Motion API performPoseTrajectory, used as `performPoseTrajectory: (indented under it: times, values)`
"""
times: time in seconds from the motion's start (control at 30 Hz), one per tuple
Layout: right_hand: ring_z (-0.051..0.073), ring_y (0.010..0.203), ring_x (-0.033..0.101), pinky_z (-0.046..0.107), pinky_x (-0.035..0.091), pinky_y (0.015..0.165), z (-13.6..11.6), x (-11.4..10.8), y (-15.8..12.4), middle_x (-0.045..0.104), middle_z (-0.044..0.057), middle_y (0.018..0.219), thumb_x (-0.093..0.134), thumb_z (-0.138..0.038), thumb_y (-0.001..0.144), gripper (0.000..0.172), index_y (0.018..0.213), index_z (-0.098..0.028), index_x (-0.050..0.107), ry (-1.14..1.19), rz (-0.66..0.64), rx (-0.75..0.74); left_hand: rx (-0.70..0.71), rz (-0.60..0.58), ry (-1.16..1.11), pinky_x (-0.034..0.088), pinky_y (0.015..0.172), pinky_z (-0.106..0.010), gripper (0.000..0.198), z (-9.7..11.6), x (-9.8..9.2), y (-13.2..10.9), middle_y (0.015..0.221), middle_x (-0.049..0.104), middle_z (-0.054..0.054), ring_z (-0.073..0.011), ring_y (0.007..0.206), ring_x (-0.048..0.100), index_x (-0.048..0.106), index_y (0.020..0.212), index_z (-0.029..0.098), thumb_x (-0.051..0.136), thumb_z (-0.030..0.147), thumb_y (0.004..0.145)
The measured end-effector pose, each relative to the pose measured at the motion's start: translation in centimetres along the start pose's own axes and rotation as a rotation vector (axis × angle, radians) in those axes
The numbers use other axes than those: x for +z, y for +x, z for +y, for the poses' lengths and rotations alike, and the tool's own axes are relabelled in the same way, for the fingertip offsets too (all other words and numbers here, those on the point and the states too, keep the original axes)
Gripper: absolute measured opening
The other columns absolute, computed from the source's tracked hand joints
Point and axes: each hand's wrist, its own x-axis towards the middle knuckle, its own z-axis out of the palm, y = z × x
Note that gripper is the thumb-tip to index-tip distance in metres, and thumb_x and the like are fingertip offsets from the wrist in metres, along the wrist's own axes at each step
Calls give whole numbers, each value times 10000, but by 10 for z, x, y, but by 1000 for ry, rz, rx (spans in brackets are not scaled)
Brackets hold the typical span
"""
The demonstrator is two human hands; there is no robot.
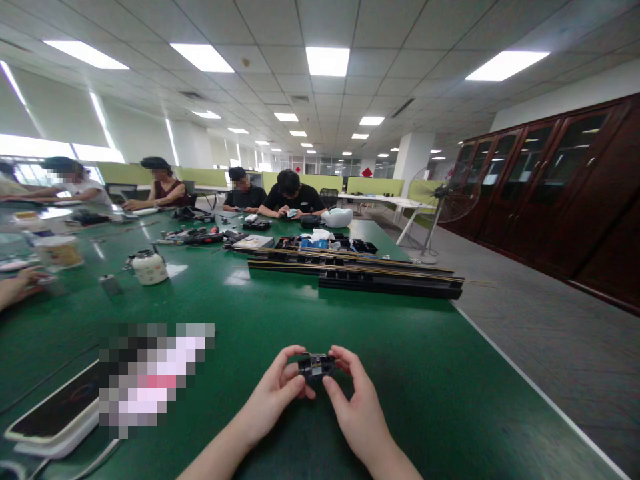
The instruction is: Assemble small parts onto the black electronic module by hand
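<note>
A small black device with a cylindrical end on its left and bare metal or circuit parts on top is held between my two hands, over the green tabletop. My left hand grips its left end, the thumb in front and the index finger arched over the top. On the opposite end, my right hand pinches it between thumb and fingers. Its exact kind is too small to make out. Part of its sides is hidden behind my fingers.
Long black rails with thin brass-coloured rods lie across the table. A phone with cables is at the left, near a white jar and a metal cylinder. Another person's hand is at the left edge. Several people sit beyond.
</note>
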Motion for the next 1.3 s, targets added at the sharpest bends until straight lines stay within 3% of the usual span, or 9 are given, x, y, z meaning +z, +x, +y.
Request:
performPoseTrajectory:
  times: [0.33,0.57,0.77,0.93,1.3]
  values:
    - [200,986,566,364,456,893,0,-1,0,594,54,1083,540,-184,734,374,1103,-236,503,2,4,-15,9,-2,-6,380,639,-264,394,0,0,0,872,635,-29,-137,675,605,382,1083,225,587,316,759]
    - [207,1031,530,373,429,918,-8,-4,1,567,60,1100,567,-186,722,357,1073,-243,534,-20,-54,-103,-7,-9,-40,383,660,-272,408,-2,-1,1,866,632,-25,-132,681,597,389,1077,229,607,322,744]
    - [210,1027,532,374,423,912,-7,-2,3,582,59,1053,575,-186,729,204,918,-247,620,-37,-120,-38,-20,-26,-56,385,665,-292,464,-5,-3,2,870,635,-38,-150,697,601,388,1112,230,622,341,728]
    - [212,1028,531,372,418,913,-6,-2,3,582,63,1052,571,-197,735,198,920,-245,622,-49,-123,-29,-33,-31,-70,389,682,-312,562,-6,-3,2,927,626,-62,-157,707,601,348,1173,230,646,331,707]
    - [207,1045,522,368,413,924,-7,-4,3,566,69,1079,541,-217,768,165,915,-238,613,-57,-142,-36,-13,-40,-76,390,659,-282,452,-2,2,1,900,615,-45,-132,693,589,396,1088,215,644,288,717]
